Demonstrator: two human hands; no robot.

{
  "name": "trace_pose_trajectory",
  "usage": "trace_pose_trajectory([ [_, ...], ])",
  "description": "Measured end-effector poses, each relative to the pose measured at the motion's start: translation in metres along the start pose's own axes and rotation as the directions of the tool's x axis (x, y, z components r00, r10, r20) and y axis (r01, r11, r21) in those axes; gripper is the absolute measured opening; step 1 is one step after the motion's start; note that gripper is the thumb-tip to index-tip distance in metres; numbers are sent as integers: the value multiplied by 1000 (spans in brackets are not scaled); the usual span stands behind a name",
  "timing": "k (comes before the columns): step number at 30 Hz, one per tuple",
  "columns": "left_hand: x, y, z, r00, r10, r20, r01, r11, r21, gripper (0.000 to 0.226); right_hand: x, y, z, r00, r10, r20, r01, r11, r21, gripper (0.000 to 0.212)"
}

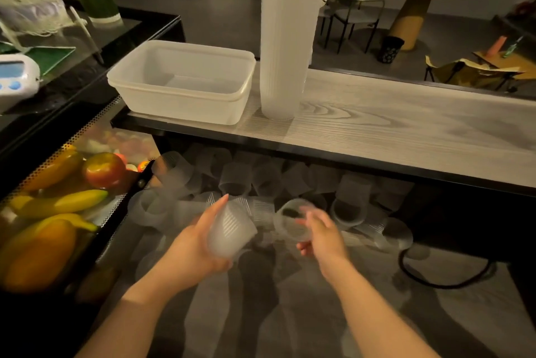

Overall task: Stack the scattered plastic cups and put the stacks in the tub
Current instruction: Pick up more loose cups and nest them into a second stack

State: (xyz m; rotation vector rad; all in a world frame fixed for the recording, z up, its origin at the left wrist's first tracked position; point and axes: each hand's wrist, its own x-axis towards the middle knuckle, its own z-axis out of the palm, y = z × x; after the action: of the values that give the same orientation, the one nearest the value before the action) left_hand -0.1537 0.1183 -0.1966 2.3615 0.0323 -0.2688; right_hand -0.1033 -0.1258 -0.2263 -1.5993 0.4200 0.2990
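Left hand (200, 244) grips short ribbed translucent cup stack (229, 230) | Right hand (319, 234), blurred, apparently pinches single cup (293, 220) | Scattered cups (261, 180) at 12 o'clock | Tub (179, 79), tall stack (285, 35) on shelf (406, 122) beyond

Tall cup stack (285, 38) beside tub (182, 79)

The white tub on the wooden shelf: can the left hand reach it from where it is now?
Probably yes. The tub sits open on the shelf, up and ahead of the left hand; nothing stands between them, though that hand holds a cup.
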Motion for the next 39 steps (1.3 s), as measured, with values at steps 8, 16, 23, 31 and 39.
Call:
trace_pose_trajectory([
  [8,10,37,25,966,213,144,-223,973,59,119,-28,-40,-26,896,103,432,-4,975,-224,23],
  [16,18,63,58,925,259,277,-282,958,46,121,-20,-14,-40,919,265,291,-54,817,-574,46],
  [23,18,56,54,959,195,205,-202,979,18,125,33,-29,-92,906,-308,-290,-113,486,-867,31],
  [31,7,43,39,978,108,177,-119,991,54,124,65,-55,-99,978,-75,-192,-151,376,-914,37],
  [39,2,31,43,972,57,228,-64,998,24,127,0,-39,-76,962,-234,-144,196,952,-236,63],
])
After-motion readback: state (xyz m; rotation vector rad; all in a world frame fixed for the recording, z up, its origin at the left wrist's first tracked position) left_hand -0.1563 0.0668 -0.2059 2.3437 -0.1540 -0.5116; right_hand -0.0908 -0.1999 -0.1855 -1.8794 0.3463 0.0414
